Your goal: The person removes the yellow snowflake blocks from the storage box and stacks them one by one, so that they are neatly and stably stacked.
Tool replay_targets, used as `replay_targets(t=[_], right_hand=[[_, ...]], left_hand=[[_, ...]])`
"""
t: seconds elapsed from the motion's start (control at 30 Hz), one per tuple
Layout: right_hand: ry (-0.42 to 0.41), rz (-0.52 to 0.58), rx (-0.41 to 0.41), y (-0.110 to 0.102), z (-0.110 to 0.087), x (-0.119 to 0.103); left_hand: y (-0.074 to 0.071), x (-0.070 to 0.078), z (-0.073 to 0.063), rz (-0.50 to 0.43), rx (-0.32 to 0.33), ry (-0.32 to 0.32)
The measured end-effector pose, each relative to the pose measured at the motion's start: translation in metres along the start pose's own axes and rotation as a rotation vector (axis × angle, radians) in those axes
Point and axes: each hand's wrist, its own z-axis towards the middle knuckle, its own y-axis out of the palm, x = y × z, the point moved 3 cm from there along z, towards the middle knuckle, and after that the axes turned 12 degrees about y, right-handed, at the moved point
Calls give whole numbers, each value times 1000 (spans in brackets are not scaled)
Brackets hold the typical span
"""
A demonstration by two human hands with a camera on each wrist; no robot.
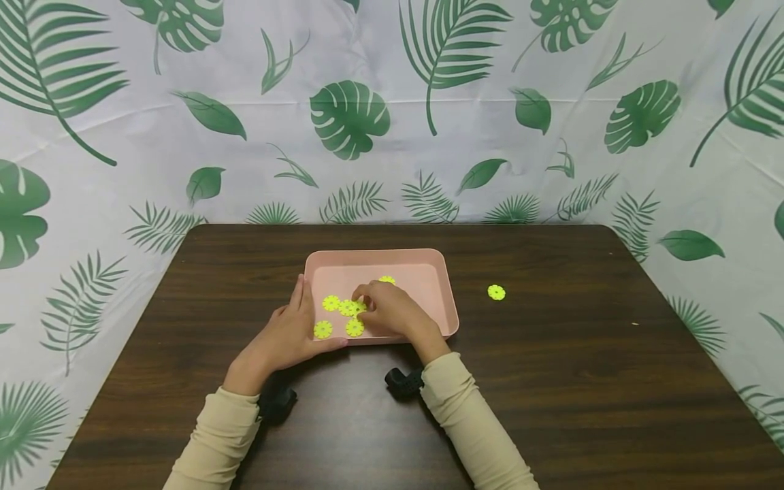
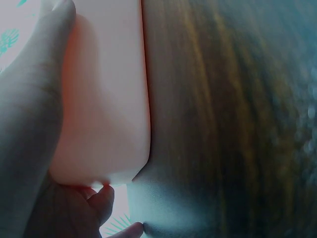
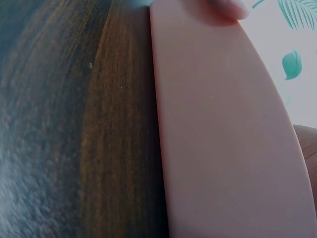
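Note:
A shallow pink tray lies on the table with several bright yellow notched discs in it. My left hand rests against its front left corner, fingers straight along the left side and thumb across the front rim; in the left wrist view the thumb lies along the rim. Reaching over the front rim, my right hand pinches a yellow notched disc between thumb and index finger. Other discs lie around it, including a front disc, a corner disc and a left disc.
One more yellow disc lies on the dark wooden table, right of the tray. Another disc shows inside the tray behind my right hand. A white cloth with green leaves hangs behind the table.

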Motion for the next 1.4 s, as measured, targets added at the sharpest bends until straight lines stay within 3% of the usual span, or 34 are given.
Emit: replay_targets(t=[0.57, 1.4], right_hand=[[-91, 77, -7, -5, 0, 3], [-78, 34, 11, -6, -3, 11]], left_hand=[[0, 1, -1, -8, 2, 4], [2, 2, -1, 2, 8, 10]])
